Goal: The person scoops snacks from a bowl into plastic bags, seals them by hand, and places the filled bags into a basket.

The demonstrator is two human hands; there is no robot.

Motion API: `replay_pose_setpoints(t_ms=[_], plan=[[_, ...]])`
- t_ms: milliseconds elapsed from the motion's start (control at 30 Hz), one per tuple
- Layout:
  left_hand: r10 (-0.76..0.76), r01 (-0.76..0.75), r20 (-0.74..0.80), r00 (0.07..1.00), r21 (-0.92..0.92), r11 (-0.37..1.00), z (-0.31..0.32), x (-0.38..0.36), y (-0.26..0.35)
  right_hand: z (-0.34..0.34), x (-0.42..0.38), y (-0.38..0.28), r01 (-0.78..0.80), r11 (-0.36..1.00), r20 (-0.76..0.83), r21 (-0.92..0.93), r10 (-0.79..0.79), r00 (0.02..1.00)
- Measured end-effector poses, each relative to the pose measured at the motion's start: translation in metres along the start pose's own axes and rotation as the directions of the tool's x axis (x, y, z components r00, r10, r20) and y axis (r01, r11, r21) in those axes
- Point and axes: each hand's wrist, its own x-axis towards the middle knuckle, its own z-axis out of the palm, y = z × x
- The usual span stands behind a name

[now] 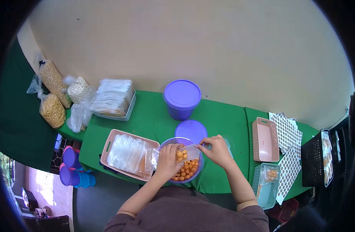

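My left hand is closed around a clear plastic bag over a purple tub. Round orange-brown snack balls fill much of that tub. My right hand pinches the end of a translucent piece of plastic that looks like a scoop, tilted toward the bag. A few balls sit in it beside my left fingers. Whether its far end lies inside the bag is hidden by my left hand. A clear container is partly covered by my right hand.
Left of the tub, a pink basket holds flat clear bags. A purple lid and lidded purple bucket stand behind. Another basket holds stacked bags. Right are a pink basket, clear tray and black crate.
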Motion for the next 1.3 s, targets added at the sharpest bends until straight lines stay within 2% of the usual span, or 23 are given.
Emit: replay_pose_setpoints(t_ms=[67, 233, 367, 433, 533, 600, 633, 667, 700, 733, 767, 800, 833, 867, 933, 967, 1000, 1033, 1067, 1100, 1133, 1233, 1300], plan=[[-0.013, 0.013, -0.002, 1.000, -0.008, 1.000, 0.000, -0.001, 0.001, 0.000, -0.001, 0.002, -0.005, 1.000, 0.016, 0.020, 0.005, 1.000], [-0.024, 0.024, -0.024, 0.999, -0.015, 1.000, -0.001, -0.001, 0.000, -0.004, -0.003, 0.002, -0.003, 0.999, -0.082, 0.054, 0.007, 0.997], [-0.015, 0.008, -0.069, 0.997, -0.103, 0.995, -0.002, -0.001, -0.004, -0.011, -0.004, 0.004, -0.045, 0.995, -0.100, 0.086, 0.053, 0.994], [-0.013, 0.003, -0.077, 0.997, -0.133, 0.991, -0.008, 0.000, 0.000, -0.012, -0.004, 0.007, -0.150, 0.951, -0.062, 0.272, 0.173, 0.983], [-0.036, 0.011, -0.123, 0.992, -0.197, 0.980, -0.015, -0.002, 0.002, -0.008, -0.007, 0.019, -0.154, 0.933, -0.148, 0.325, 0.211, 0.966], [-0.164, 0.023, -0.270, 0.949, -0.458, 0.889, -0.016, -0.005, -0.002, -0.009, -0.008, 0.021, -0.160, 0.956, -0.158, 0.247, 0.202, 0.966], [-0.162, 0.022, -0.270, 0.949, -0.457, 0.889, -0.016, -0.004, -0.002, -0.008, -0.009, 0.022, -0.165, 0.972, -0.169, 0.167, 0.193, 0.967], [-0.114, -0.137, -0.428, 0.897, -0.511, 0.848, -0.018, -0.002, -0.002, 0.000, -0.014, 0.024, -0.166, 0.972, -0.171, 0.167, 0.194, 0.966], [-0.082, -0.298, -0.576, 0.813, -0.534, 0.792, -0.019, -0.001, -0.001, 0.018, -0.022, 0.029, -0.091, 0.993, -0.089, 0.071, 0.097, 0.991], [-0.079, -0.301, -0.579, 0.812, -0.530, 0.793, -0.026, -0.002, -0.003, 0.035, -0.029, 0.035, -0.001, 1.000, 0.002, -0.018, 0.001, 1.000], [-0.127, -0.243, -0.430, 0.894, -0.703, 0.669, -0.035, -0.005, -0.008, 0.050, -0.035, 0.042, -0.007, 1.000, 0.116, 0.021, 0.004, 0.993], [-0.144, -0.154, -0.265, 0.953, -0.840, 0.520, -0.043, -0.008, -0.007, 0.052, -0.036, 0.035, -0.001, 1.000, 0.118, 0.022, -0.001, 0.993], [-0.139, -0.080, -0.148, 0.979, -0.909, 0.409, -0.051, -0.007, -0.001, 0.055, -0.037, 0.027, 0.074, 0.997, 0.003, -0.038, -0.074, 0.997], [-0.143, -0.078, -0.149, 0.978, -0.909, 0.410, -0.054, -0.007, -0.001, 0.056, -0.039, 0.019, 0.139, 0.985, -0.108, -0.104, -0.150, 0.983], [-0.083, 0.148, 0.129, 0.988, -0.942, 0.300, -0.057, -0.008, -0.003, 0.044, -0.037, -0.002, 0.087, 0.994, -0.105, -0.063, -0.093, 0.990], [-0.083, 0.151, 0.132, 0.988, -0.942, 0.300, -0.058, -0.009, -0.002, 0.041, -0.036, -0.009, 0.070, 0.984, -0.133, 0.166, -0.048, 0.990], [-0.047, 0.180, 0.176, 0.983, -0.902, 0.392, -0.059, -0.009, 0.000, 0.038, -0.035, -0.017, 0.057, 0.921, -0.152, 0.386, 0.003, 0.988], [-0.014, 0.201, 0.222, 0.975, -0.852, 0.482, -0.060, -0.010, 0.003, 0.034, -0.035, -0.026, 0.056, 0.921, -0.154, 0.386, 0.005, 0.988], [0.014, 0.215, 0.271, 0.962, -0.794, 0.569, -0.060, -0.010, 0.004, 0.031, -0.035, -0.034, 0.043, 0.831, -0.095, 0.554, 0.012, 0.995], [0.017, 0.278, 0.321, 0.947, -0.844, 0.459, -0.052, -0.012, 0.007, 0.030, -0.034, -0.039, 0.021, 0.712, -0.036, 0.701, 0.006, 0.999], [0.019, 0.277, 0.322, 0.947, -0.843, 0.461, -0.047, -0.013, 0.010, 0.035, -0.035, -0.040, 0.022, 0.712, -0.038, 0.702, 0.006, 0.999], [0.053, 0.145, 0.197, 0.979, -0.853, 0.501, -0.040, -0.016, 0.011, 0.048, -0.042, -0.043, -0.042, 0.635, -0.021, 0.771, 0.092, 0.996], [0.111, 0.043, 0.163, 0.980, -0.727, 0.685, -0.034, -0.020, 0.004, 0.048, -0.045, -0.049, 0.094, 0.683, -0.125, 0.725, -0.005, 0.992]])
